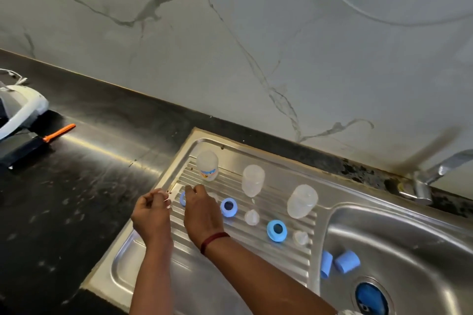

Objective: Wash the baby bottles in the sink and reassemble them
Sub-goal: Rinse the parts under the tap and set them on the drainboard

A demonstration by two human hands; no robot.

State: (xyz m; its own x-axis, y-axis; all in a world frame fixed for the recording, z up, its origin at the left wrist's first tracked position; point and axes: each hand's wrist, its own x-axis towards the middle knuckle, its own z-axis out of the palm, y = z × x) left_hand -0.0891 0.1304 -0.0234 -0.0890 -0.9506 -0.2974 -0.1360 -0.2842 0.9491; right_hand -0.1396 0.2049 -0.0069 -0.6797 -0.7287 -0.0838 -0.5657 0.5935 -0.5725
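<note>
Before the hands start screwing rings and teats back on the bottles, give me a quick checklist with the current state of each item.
1. Three bottles upside down on the drainboard: ok.
2. Three blue rings out: two lie free, third half hidden behind the right hand: ok.
3. Teats: two visible beside the rings; a third cannot tell.
4. Caps: two blue caps lie in the sink basin, not on the drainboard: not ok.
5. Left hand free: fingers curled, contents cannot tell.
6. Parts dry: cannot tell.
</note>
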